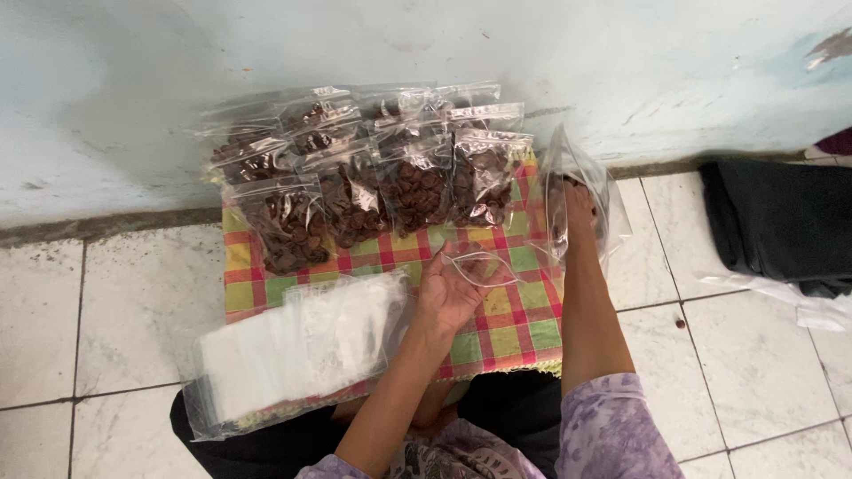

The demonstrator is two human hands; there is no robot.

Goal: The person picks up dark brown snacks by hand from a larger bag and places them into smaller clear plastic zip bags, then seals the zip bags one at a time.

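My left hand (451, 293) holds a small empty clear zip bag (479, 266) with its mouth spread wide, over a checked cloth (519, 324). My right hand (577, 204) reaches down inside a large clear plastic bag (612, 208) at the cloth's right edge; its fingers are hidden by the plastic and by dark brown pieces within. Several small filled bags of dark brown pieces (373, 177) lie in rows at the far side of the cloth, against the wall.
A stack of empty clear bags (293, 350) lies at the lower left of the cloth. A black cloth bundle (781, 222) and white plastic (821, 310) lie on the white tiled floor at right. A pale wall (444, 53) stands behind.
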